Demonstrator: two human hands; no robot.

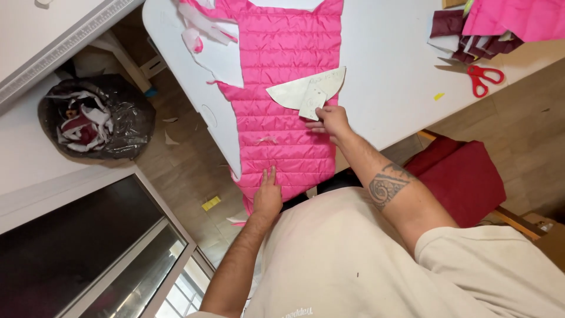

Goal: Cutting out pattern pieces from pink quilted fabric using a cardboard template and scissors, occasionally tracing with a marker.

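While the left hand (pixel 268 197) lay flat and open on the bright pink quilted fabric panel (pixel 281 112), its horizontal stitched channels looked smooth. The right hand (pixel 331 121) pinched a pale half-round paper pattern (pixel 306 89) against it.

White table (pixel 400 53), wood floor (pixel 188 159), window (pixel 118 259).

Bright even indoor light, soft shadows, sharp focus, tilted view

The pink quilted fabric (pixel 282 106) runs off the top edge, its far end unseen. The right hand (pixel 331 121) covers part of the paper pattern piece (pixel 306 88) — its pencil marks are too small to read. A fabric pile (pixel 500 23) is cut off at the top-right corner.
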